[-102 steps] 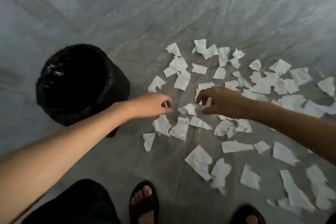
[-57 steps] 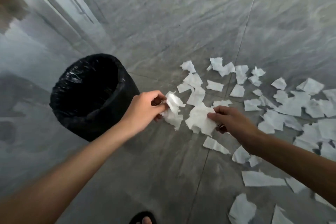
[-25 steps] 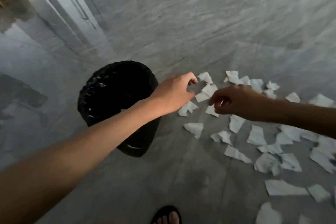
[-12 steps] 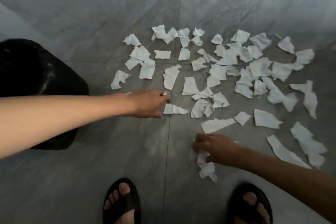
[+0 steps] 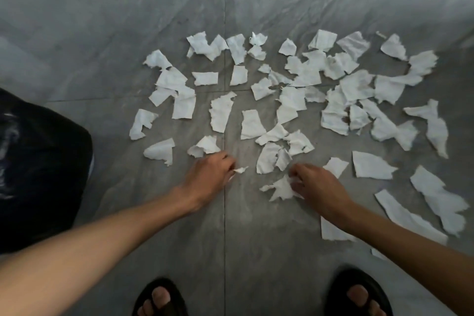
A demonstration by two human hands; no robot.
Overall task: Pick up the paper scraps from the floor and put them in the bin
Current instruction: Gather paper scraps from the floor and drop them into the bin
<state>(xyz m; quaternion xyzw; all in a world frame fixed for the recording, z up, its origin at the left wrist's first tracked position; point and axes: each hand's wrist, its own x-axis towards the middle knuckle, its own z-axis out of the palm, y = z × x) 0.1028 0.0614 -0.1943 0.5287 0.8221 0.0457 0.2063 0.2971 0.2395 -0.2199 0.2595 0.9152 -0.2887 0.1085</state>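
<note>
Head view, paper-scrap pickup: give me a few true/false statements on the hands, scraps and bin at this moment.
1. The left hand pinches a small scrap. True.
2. The bin stands at the right edge. False: it is at the left edge.
3. The right hand is at a crumpled scrap. True.
4. The floor is already free of scraps. False: many white pieces still lie scattered.
5. The person is barefoot. False: black sandals show.

An indoor room, likely a home, polished grey marble-look floor tiles [image 5: 256, 2] with thin grout lines, a bin [image 5: 38, 169] lined with a black bag at the left edge, bare feet in black sandals [image 5: 159, 297]
</note>
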